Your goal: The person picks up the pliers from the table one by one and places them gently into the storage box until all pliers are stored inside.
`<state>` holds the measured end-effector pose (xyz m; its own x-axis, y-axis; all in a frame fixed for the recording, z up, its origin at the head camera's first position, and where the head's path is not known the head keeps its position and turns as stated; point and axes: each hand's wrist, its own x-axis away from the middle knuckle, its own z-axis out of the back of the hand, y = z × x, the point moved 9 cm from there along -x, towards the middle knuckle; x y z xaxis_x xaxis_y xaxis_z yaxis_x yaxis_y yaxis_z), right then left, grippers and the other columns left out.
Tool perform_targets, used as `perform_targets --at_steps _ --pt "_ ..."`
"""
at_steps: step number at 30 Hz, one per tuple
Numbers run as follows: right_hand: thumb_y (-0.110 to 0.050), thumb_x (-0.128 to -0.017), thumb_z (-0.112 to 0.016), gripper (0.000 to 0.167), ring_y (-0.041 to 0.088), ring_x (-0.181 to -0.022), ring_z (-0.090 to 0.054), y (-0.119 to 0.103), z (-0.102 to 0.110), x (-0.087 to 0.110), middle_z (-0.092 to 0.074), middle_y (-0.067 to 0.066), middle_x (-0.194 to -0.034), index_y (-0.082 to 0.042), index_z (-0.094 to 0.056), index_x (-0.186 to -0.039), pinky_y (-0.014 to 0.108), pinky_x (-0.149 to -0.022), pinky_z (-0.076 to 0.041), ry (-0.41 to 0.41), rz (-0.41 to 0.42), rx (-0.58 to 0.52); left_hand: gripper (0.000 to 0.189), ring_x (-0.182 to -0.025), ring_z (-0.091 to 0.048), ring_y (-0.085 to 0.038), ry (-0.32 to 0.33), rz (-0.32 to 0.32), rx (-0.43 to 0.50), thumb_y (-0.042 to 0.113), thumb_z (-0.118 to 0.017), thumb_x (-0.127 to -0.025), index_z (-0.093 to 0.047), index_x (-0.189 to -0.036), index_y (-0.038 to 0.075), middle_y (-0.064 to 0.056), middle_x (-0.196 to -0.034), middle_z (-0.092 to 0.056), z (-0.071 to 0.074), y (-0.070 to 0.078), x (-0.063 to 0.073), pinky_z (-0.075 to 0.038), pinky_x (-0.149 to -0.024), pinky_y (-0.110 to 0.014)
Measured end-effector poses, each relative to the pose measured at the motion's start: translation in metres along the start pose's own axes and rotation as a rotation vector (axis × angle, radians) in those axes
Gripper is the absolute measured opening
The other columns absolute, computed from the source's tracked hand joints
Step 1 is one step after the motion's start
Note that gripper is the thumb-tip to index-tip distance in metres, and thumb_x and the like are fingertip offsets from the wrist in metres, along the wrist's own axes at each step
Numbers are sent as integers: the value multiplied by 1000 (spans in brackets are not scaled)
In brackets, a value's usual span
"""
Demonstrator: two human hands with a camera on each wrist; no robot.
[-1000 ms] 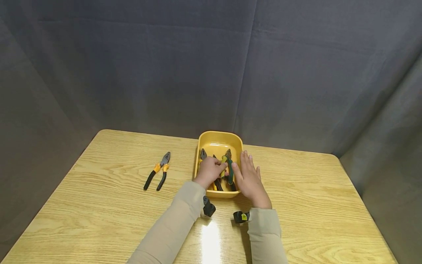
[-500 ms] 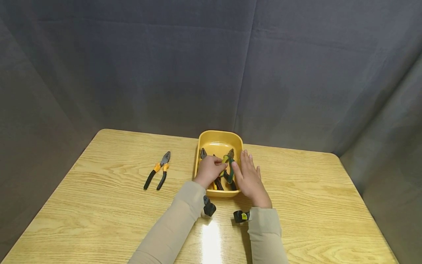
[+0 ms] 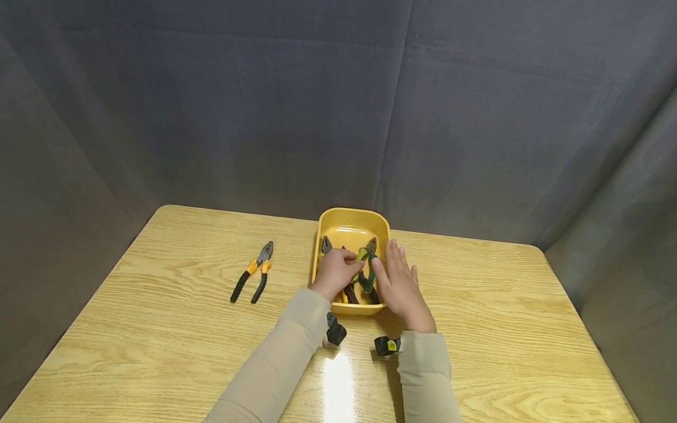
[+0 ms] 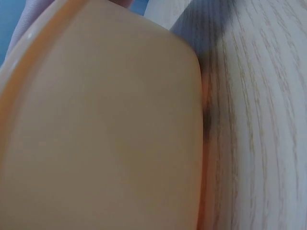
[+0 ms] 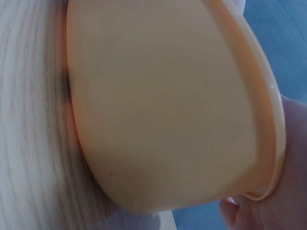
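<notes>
A yellow plastic bin (image 3: 353, 217) stands at the table's far edge with several pliers inside. Reaching over its left rim, my left hand (image 3: 333, 273) pinches the yellow-green handle of a pair of green-handled pliers (image 3: 371, 282) between thumb and fingertips. These pliers lie toward the right side of the bin, jaws pointing away from me. My right hand (image 3: 403, 286) lies along the bin's right outer side, fingers straight, thumb over the rim. Partly hidden by my left hand are another pair of pliers (image 3: 326, 242) and some dark handles (image 3: 351, 294). Both wrist views mostly show the bin's outer wall (image 4: 105, 120).
Left of the bin, pliers with black-and-orange handles (image 3: 252, 268) lie spread on the wooden table (image 3: 158, 329). A grey curtain (image 3: 238, 117) hangs behind and at both sides. Black wrist cameras (image 3: 335, 332) sit under both wrists.
The green-handled pliers have shifted slightly to the right within the bin, their jaws moving toward the right wall. Both hands stay almost in the same place.
</notes>
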<state>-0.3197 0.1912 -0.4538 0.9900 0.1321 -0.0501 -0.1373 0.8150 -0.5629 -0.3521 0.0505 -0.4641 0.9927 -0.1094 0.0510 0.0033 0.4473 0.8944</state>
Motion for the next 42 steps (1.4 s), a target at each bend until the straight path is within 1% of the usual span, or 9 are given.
perform_targets --at_steps 11,15,18,24,27,30,35,38,42 --pt "-60 -107 -17 79 36 -156 -3 0 0 0 -7 15 -170 -3 -11 -163 68 -118 -2 9 8 -9 34 -108 -68 -31 -3 3 -41 18 -71 -97 -71 -122 -4 -18 -117 -71 0 1 1 -56 -92 -44" --pt "-59 -107 -16 79 36 -156 -2 0 0 0 -6 15 -170 -3 -11 -163 69 -118 -2 8 8 -13 34 -110 -68 -32 -10 -4 -31 17 -71 -97 -70 -123 -5 -19 -119 -71 0 2 2 -56 -93 -45" --pt "-56 -109 -19 76 36 -156 -2 1 -1 -1 -6 15 -170 -3 -11 -163 68 -118 -1 6 5 -19 34 -111 -67 -32 -19 -5 -27 16 -71 -97 -70 -123 -5 -19 -119 -71 -1 1 2 -56 -93 -45" --pt "-45 -112 -26 68 37 -156 -2 1 -1 -1 -7 16 -170 -3 -11 -163 68 -118 -1 2 4 -27 31 -100 -70 -28 -36 -21 -35 13 -70 -97 -71 -123 -3 -16 -112 -72 -2 1 2 -58 -86 -41" --pt "-48 -111 -24 70 36 -156 -2 0 -1 -1 -6 16 -170 -3 -11 -163 68 -118 -1 -1 4 -23 31 -96 -70 -27 -35 -26 -36 13 -69 -97 -71 -123 -3 -15 -111 -72 -2 2 2 -58 -84 -40" --pt "-52 -110 -21 72 36 -156 -2 0 0 -1 -6 15 -170 -4 -10 -163 68 -118 -1 -3 3 -21 31 -99 -70 -27 -38 -26 -37 13 -69 -97 -71 -124 -3 -16 -113 -72 -2 3 3 -58 -85 -40" --pt "-49 -111 -24 70 36 -156 -2 0 0 -1 -6 15 -170 -3 -10 -163 68 -118 -1 -3 2 -22 31 -101 -69 -28 -40 -25 -35 13 -69 -97 -70 -124 -3 -16 -113 -71 -2 2 2 -57 -87 -41" --pt "-51 -110 -22 72 36 -156 -2 0 0 -1 -5 14 -170 -4 -10 -163 68 -118 -1 -6 0 -19 31 -98 -70 -27 -36 -26 -29 13 -69 -97 -70 -124 -3 -15 -112 -71 -2 2 2 -58 -85 -40" --pt "-56 -109 -19 75 35 -156 -2 0 0 0 -5 14 -170 -4 -9 -163 67 -119 -1 -10 -2 -16 30 -90 -71 -25 -36 -30 -7 11 -68 -97 -70 -123 -3 -16 -111 -71 -2 2 2 -59 -79 -37"
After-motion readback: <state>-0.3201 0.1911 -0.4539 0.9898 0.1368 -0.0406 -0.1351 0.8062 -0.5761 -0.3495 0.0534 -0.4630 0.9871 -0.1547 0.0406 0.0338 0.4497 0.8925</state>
